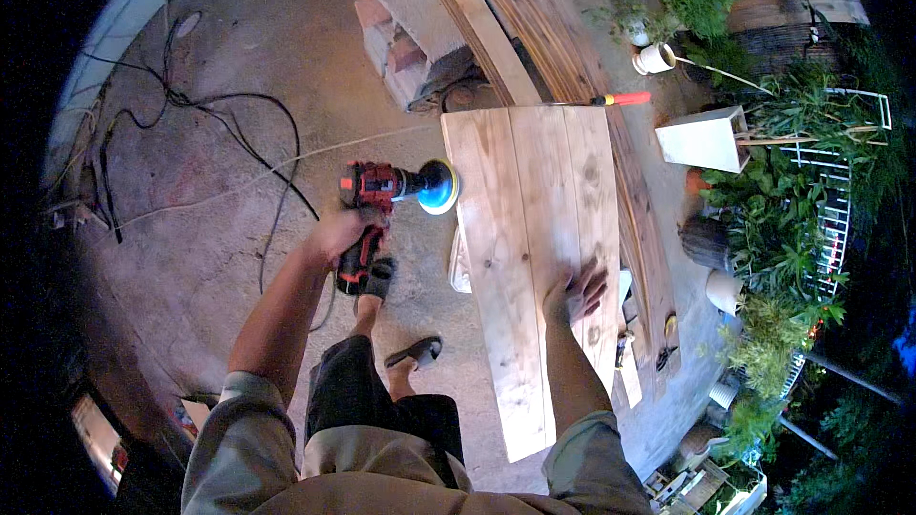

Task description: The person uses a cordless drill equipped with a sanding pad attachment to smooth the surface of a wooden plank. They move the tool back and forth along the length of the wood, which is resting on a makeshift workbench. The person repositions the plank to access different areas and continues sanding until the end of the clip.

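Observation:
My left hand (336, 232) grips a red and black power drill (372, 205) fitted with a round blue sanding pad (439, 186). The pad sits right at the left edge of a pale wooden board panel (525, 229), touching or nearly touching it. My right hand (575, 292) lies flat with spread fingers on the right part of that panel. The panel is made of three joined planks and runs away from me.
Grey concrete blocks (410, 29) and long dark planks (563, 48) lie beyond the panel. Black cables (229, 124) trail over the concrete floor at left. A white planter (704, 138), pots and green plants (782, 229) crowd the right. A red-handled tool (625, 97) rests at the panel's far end.

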The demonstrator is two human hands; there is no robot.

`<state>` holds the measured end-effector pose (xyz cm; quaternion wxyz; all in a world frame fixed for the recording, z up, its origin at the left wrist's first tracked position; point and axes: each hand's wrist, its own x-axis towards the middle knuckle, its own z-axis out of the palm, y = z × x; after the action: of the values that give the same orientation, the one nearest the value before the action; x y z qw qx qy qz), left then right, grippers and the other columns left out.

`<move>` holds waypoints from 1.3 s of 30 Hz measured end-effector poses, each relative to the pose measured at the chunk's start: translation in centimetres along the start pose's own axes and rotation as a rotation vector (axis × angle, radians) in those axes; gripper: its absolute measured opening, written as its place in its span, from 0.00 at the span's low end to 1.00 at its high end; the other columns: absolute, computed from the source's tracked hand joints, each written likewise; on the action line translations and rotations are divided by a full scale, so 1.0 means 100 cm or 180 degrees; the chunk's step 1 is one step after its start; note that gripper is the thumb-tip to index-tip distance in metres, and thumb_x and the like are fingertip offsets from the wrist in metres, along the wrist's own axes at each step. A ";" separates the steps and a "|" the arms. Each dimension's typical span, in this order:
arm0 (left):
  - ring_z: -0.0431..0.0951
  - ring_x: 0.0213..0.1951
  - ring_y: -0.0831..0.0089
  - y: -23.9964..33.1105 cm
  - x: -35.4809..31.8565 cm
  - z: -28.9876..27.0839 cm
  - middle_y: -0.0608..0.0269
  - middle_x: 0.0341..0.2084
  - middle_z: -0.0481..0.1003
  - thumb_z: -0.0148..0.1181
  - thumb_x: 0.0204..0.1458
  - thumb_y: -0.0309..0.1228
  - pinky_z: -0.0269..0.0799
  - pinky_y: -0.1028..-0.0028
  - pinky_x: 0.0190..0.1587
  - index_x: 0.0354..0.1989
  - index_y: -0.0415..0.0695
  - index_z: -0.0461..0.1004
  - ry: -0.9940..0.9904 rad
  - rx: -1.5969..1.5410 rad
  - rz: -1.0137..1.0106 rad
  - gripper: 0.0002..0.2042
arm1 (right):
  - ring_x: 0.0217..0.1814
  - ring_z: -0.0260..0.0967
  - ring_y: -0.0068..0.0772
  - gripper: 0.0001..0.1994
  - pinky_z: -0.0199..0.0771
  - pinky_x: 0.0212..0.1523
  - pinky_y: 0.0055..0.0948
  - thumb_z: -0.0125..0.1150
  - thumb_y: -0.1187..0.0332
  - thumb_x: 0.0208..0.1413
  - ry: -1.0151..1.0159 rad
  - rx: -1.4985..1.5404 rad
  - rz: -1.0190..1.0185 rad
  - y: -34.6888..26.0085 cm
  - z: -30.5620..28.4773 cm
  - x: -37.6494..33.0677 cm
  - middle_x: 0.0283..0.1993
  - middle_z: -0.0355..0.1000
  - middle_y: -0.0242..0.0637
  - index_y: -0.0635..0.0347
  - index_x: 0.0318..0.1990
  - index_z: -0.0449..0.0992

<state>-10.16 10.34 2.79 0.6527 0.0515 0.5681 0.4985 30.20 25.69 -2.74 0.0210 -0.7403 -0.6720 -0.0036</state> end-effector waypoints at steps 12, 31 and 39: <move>0.73 0.22 0.71 0.031 -0.001 0.015 0.64 0.23 0.73 0.58 0.43 0.24 0.71 0.71 0.27 0.38 0.41 0.72 0.0396 -0.0083 0.0271 0.12 | 0.75 0.30 0.54 0.34 0.34 0.67 0.58 0.33 0.39 0.59 -0.0145 -0.0188 -0.0051 -0.006 -0.007 0.001 0.74 0.35 0.45 0.41 0.70 0.44; 0.74 0.22 0.72 -0.034 -0.069 0.070 0.62 0.21 0.73 0.56 0.44 0.24 0.71 0.72 0.25 0.35 0.41 0.71 0.0678 0.0404 -0.0119 0.08 | 0.74 0.32 0.56 0.36 0.37 0.66 0.62 0.32 0.35 0.57 0.0053 -0.0156 -0.0104 0.008 0.011 0.004 0.74 0.34 0.45 0.36 0.70 0.42; 0.72 0.23 0.72 -0.151 -0.109 0.097 0.66 0.22 0.71 0.56 0.41 0.21 0.70 0.71 0.24 0.38 0.44 0.69 0.0381 -0.0073 -0.0037 0.13 | 0.75 0.17 0.53 0.40 0.21 0.68 0.58 0.38 0.34 0.55 -0.0517 0.0404 0.0007 0.016 0.011 0.009 0.74 0.23 0.44 0.38 0.71 0.35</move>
<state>8.00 -0.03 4.11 0.6210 0.0108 0.6008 0.5033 31.85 26.49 -3.81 0.0134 -0.7360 -0.6695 0.0991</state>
